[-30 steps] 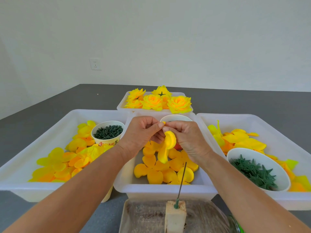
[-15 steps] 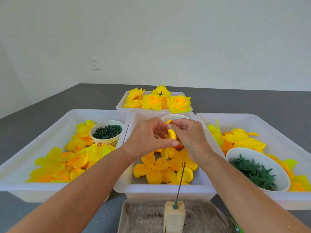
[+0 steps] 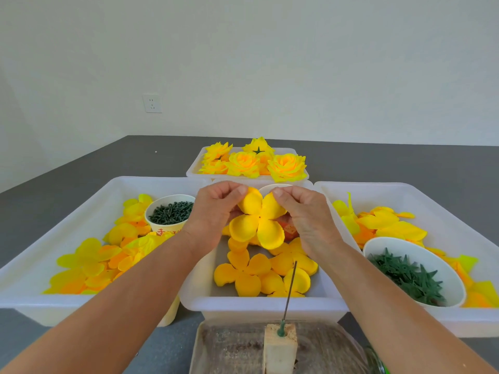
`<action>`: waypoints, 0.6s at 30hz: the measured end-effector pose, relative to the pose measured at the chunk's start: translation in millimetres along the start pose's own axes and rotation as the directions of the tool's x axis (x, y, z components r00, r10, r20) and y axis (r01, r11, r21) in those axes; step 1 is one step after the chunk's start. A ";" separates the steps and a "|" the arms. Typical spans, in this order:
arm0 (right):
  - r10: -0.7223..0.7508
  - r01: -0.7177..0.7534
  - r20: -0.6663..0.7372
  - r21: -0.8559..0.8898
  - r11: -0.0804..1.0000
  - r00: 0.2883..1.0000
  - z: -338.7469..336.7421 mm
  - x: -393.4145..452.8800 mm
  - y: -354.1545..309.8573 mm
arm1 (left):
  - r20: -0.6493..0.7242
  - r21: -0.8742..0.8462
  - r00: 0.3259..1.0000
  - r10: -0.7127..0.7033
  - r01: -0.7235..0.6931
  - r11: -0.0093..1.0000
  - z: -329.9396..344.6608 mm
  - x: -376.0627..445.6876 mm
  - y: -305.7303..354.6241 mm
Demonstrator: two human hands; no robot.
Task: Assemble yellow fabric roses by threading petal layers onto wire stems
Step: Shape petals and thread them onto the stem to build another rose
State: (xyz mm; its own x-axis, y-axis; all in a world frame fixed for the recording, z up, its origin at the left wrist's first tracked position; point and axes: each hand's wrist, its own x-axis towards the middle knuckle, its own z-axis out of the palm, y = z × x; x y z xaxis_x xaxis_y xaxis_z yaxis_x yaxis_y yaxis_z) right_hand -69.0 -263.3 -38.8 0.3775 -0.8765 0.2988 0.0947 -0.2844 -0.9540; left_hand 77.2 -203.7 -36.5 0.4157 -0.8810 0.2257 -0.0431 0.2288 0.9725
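Above the middle tray (image 3: pixel 263 306), we pinch a four-lobed petal layer (image 3: pixel 258 220) spread open between our left hand (image 3: pixel 214 214) and right hand (image 3: pixel 307 217), beyond the wire stem (image 3: pixel 290 288)

Grey table (image 3: pixel 405 163) bears white trays (image 3: pixel 81 211).
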 end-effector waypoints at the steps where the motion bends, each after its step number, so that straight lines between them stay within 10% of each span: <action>1: 0.022 -0.023 0.029 0.035 0.999 0.999 0.9 -0.8 -1.0 | 0.020 -0.056 0.999 -0.046 0.047 0.997 -0.5 1.1 0.2; 9: 0.195 -0.372 0.385 0.467 0.802 0.902 2.5 2.3 -10.8 | 0.331 -0.274 0.929 -0.168 0.264 0.925 -1.2 -0.3 7.8; 18: 0.302 -0.409 0.316 0.370 0.834 0.900 1.4 4.0 -3.1 | 0.359 -0.305 0.932 -0.054 0.171 0.937 -4.4 0.7 8.3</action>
State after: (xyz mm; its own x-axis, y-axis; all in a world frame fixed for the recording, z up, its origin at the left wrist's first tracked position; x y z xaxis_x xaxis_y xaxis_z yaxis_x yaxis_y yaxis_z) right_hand -66.5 -265.4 -34.7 0.6589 -0.7518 -0.0267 0.2650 0.2651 -0.9271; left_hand 81.1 -200.6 -28.5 0.0636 -0.9819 0.1786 0.3076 0.1895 0.9325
